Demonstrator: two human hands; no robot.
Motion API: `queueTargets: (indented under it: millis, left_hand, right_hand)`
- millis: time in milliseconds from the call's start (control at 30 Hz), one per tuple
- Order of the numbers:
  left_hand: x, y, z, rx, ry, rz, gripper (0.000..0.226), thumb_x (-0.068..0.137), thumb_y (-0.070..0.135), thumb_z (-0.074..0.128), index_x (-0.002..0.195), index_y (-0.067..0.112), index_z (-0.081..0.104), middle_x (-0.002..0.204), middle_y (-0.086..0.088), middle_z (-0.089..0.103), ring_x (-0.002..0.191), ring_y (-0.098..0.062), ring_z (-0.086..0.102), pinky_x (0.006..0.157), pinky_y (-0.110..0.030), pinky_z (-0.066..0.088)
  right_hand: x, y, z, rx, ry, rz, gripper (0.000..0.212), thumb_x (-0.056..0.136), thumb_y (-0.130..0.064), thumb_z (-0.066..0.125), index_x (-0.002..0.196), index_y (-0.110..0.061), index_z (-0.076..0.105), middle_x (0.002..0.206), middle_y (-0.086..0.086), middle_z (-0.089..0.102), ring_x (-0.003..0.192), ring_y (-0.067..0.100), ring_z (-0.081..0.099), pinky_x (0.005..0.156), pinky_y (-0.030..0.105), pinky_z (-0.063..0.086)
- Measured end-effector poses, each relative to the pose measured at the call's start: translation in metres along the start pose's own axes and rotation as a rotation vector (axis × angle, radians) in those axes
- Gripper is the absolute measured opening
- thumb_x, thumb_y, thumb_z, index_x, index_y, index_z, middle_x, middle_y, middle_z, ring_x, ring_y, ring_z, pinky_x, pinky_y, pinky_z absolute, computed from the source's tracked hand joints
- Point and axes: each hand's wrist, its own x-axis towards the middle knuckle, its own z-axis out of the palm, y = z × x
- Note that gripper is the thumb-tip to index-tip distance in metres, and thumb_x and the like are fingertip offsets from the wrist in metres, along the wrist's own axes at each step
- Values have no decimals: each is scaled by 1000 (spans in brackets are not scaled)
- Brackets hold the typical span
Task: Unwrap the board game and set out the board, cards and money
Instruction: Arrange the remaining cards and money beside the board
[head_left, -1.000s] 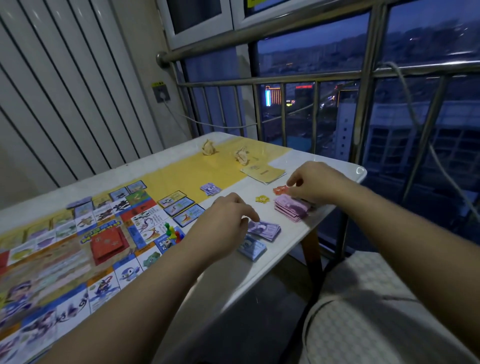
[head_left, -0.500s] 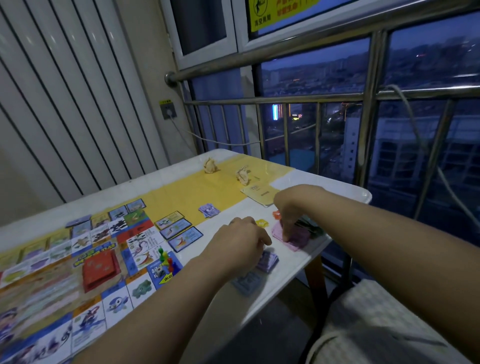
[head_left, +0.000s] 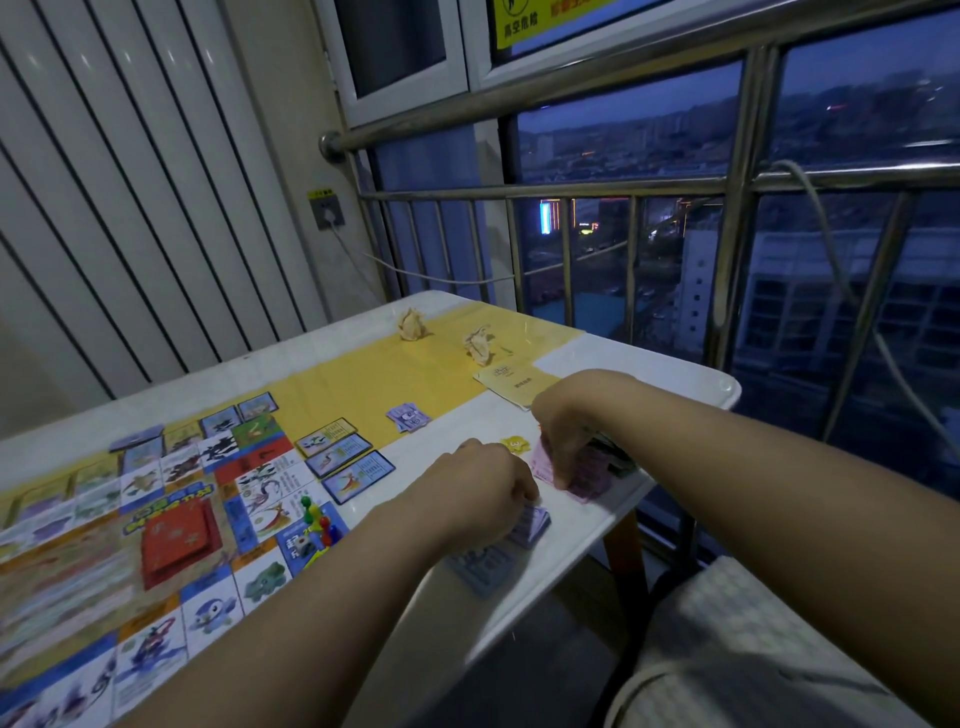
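White table (head_left: 576, 535) by window railing (head_left: 545, 190), board (head_left: 62, 571) spread.

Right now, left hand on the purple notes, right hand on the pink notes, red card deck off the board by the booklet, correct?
No: the head view shows the red card deck lying on the board, near its middle, far from the booklet. The rest holds: left hand on the purple notes, right hand on the pink notes.

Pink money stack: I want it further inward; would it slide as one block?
Probably not: the pink money stack looks like thin loose notes, fanned unevenly under the right hand, so a push would likely shear it. Lifted, it seems light and floppy. Near the table edge, notes might slip off.
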Motion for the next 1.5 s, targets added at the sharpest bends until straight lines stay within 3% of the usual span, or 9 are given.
queueTargets:
  millis: [200, 333, 500, 600, 733, 867, 967, 1333, 1500]
  left_hand:
    - [1, -1, 2, -2, 46, -14, 29, 93, 20, 47, 109, 31, 68, 114, 1, 62, 110, -21, 49, 89, -36, 45]
    - [8, 2, 3, -27, 133, -57, 27, 93, 26, 49, 114, 30, 66, 116, 0, 63, 106, -24, 55, 88, -38, 48]
    - [25, 12, 3, -144, 194, -141, 21, 89, 33, 58, 104, 22, 68, 109, -1, 65, 100, -22, 58, 85, -37, 50]
    - [37, 16, 3, -156, 131, -205, 28, 83, 46, 64, 92, 20, 69, 94, 0, 67, 90, -19, 60, 76, -33, 50]
    - [51, 20, 0, -130, 56, -223, 32, 80, 49, 66, 83, 18, 75, 82, -1, 68, 80, -17, 61, 66, -30, 46]
    - [61, 31, -6, -31, -49, -213, 40, 81, 43, 69, 102, 9, 70, 101, -8, 68, 88, -20, 60, 72, -30, 47]
    - [67, 39, -16, 50, -152, -219, 51, 83, 41, 66, 123, 10, 58, 106, -6, 60, 93, -20, 54, 74, -28, 43]
    - [83, 45, -30, 173, -373, -249, 53, 81, 55, 64, 101, 7, 66, 84, -3, 61, 68, -17, 52, 54, -21, 38]
    - [86, 44, -27, 168, -389, -247, 57, 81, 56, 63, 110, 6, 65, 92, -3, 61, 79, -18, 55, 60, -22, 41]
  right_hand:
    - [-5, 5, 1, 51, 26, -16, 62, 77, -42, 74, 119, 1, 58, 115, 11, 63, 90, 25, 55, 72, 31, 44]
    - [-9, 14, 8, 138, 116, -44, 57, 73, -43, 77, 111, -3, 60, 100, 5, 61, 90, 24, 56, 73, 30, 44]
    - [-11, 27, 21, 310, 229, -64, 72, 70, -41, 80, 131, -13, 54, 124, 5, 60, 107, 23, 56, 88, 32, 47]
    - [-19, 36, 22, 405, 282, -71, 77, 71, -37, 80, 138, -17, 47, 131, 2, 54, 114, 22, 51, 93, 33, 44]
    - [-36, 54, 18, 459, 349, -114, 46, 81, -26, 73, 124, -19, 61, 117, -2, 64, 99, 14, 57, 88, 28, 48]
    - [-36, 62, 32, 328, 362, -86, 25, 82, -23, 71, 107, -21, 70, 102, -4, 65, 84, 11, 52, 73, 23, 42]
    - [-29, 61, 45, 313, 307, -106, 25, 82, -23, 71, 107, -21, 68, 99, -5, 61, 86, 11, 51, 72, 22, 38]
    - [-19, 72, 40, 411, 180, -148, 22, 82, -24, 72, 99, -25, 59, 83, -15, 47, 87, 13, 51, 63, 19, 39]
    - [-17, 72, 38, 433, 133, -158, 21, 83, -21, 71, 98, -24, 57, 89, -6, 55, 74, 8, 52, 64, 19, 43]
